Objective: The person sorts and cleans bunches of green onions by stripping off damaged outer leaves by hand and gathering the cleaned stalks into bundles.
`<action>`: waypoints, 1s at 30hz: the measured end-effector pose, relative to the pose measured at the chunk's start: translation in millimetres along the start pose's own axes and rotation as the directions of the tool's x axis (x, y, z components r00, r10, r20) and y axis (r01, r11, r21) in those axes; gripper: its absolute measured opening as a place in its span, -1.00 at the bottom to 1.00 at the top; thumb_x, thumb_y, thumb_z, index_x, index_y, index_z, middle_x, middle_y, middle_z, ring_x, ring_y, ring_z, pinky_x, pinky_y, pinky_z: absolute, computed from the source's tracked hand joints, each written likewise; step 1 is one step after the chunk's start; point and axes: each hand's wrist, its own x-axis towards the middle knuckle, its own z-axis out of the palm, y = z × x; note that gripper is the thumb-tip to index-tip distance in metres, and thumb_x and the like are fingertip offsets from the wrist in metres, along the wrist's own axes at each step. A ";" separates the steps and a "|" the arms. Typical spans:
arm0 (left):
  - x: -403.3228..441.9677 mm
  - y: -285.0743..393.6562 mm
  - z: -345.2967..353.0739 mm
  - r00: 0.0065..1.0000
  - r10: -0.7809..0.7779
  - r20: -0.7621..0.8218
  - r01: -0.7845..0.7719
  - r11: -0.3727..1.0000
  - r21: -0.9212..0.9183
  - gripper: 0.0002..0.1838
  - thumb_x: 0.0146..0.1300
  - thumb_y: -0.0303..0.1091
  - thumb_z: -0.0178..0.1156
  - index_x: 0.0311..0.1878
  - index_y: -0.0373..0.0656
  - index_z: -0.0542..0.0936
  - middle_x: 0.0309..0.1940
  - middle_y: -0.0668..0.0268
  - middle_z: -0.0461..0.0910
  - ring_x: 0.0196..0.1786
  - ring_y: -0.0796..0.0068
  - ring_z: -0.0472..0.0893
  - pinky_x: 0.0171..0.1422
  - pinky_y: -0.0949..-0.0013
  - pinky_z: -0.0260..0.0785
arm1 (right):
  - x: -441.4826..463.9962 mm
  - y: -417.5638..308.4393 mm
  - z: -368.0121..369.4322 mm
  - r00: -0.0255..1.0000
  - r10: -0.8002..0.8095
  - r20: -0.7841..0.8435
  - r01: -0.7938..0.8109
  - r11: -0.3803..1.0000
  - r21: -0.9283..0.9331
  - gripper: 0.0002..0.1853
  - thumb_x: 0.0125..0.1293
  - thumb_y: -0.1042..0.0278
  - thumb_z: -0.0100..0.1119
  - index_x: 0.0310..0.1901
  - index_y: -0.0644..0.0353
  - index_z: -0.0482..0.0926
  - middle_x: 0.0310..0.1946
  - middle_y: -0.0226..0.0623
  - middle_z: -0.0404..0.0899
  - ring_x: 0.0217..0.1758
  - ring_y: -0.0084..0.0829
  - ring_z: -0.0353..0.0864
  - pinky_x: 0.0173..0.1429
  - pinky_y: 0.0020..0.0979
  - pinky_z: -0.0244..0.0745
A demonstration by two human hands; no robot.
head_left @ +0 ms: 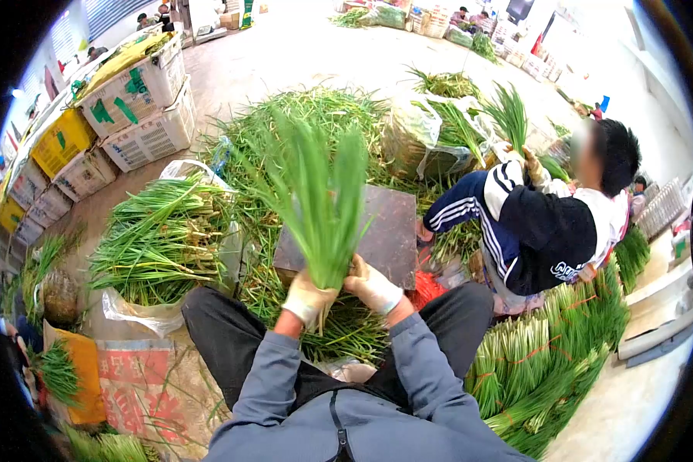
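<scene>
Bunch of long green leaves (327, 192): one, centre of the frame, upright, tips fanned out and blurred; in front of a low desk (393, 231) with a dark top. Pale stalk ends show below the grip.

Left hand (309, 298): gloved, lower centre, fingers wrapped round the base of the bunch.

Right hand (373, 285): gloved, just right of the left hand, fingers curled against the bunch's right edge; cannot tell whether they grip stalks or only press.

Handling note, by judgement: left grip firm but not crushing, low on the stalks; right hand best used to square the edge and draw in strays; butts kept level, leaves free of kinks.

Surroundings: loose heap of greens (300, 108), upper centre, behind the desk; pile of greens (158, 239), left of centre, on plastic sheeting (142, 312); bundles with red ties (516, 362), lower right; red netting (426, 291), just beyond the right knee; stacked crates (148, 138), upper left.

Also present: a co-worker (543, 231) in a dark jacket, seated at right, with a smaller sheaf (508, 115) upright.
</scene>
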 end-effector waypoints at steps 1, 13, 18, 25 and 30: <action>3.4 0.5 21.3 0.999 0.044 0.012 -0.045 0.896 0.441 -0.47 0.07 -0.47 0.27 0.19 -0.27 0.51 -0.02 0.05 0.68 0.04 0.11 0.69 0.19 0.21 0.53 | 3.5 7.1 -2.3 0.994 -0.097 -0.056 0.068 0.919 -0.388 -0.12 0.23 0.20 0.38 0.47 0.34 0.14 0.35 -0.03 0.38 0.35 -0.31 0.43 0.40 -0.34 0.34; -80.5 -41.2 113.3 0.680 -0.314 0.663 0.080 0.930 0.358 -0.61 0.21 -0.15 0.21 0.03 -0.17 0.60 -0.03 -0.02 0.67 -0.04 -0.11 0.66 0.03 0.02 0.50 | -26.3 100.7 -72.4 0.656 0.448 -0.607 -0.270 0.891 0.366 -0.80 0.16 0.33 0.31 -0.37 0.33 0.61 -0.60 -0.19 0.58 -0.57 -0.24 0.60 -0.42 -0.24 0.53; -134.6 -140.8 145.0 0.519 -0.260 0.814 -0.122 0.920 0.372 -0.59 0.26 -0.06 0.15 0.06 -0.07 0.67 0.10 0.05 0.65 0.14 0.09 0.62 0.17 0.18 0.44 | -0.1 86.7 -3.8 0.821 0.542 0.180 -0.401 0.771 -0.496 -0.57 0.02 0.03 0.40 -0.27 0.29 0.72 -0.45 -0.18 0.68 -0.41 -0.32 0.62 -0.22 -0.29 0.52; -107.4 -32.2 71.7 0.691 -0.275 0.669 -0.074 0.893 0.444 -0.41 0.14 -0.10 0.38 0.24 -0.11 0.57 0.19 0.11 0.61 0.25 0.18 0.57 0.31 0.22 0.39 | -10.3 -25.7 50.8 0.875 0.326 0.357 -0.154 0.888 -0.434 -0.39 -0.01 0.26 0.42 0.12 0.31 0.55 -0.09 -0.11 0.70 -0.04 -0.36 0.62 0.14 -0.37 0.49; -68.9 13.6 -27.7 0.896 -0.380 0.229 0.428 0.877 -0.218 -0.11 0.13 -0.29 0.49 0.49 -0.24 0.27 0.40 -0.02 0.38 0.46 0.14 0.36 0.54 0.19 0.20 | -4.6 -121.6 24.4 0.981 -0.028 0.192 0.101 0.919 -0.381 -0.31 0.06 0.38 0.38 0.25 0.35 0.38 0.01 -0.09 0.65 0.05 -0.35 0.62 0.23 -0.37 0.49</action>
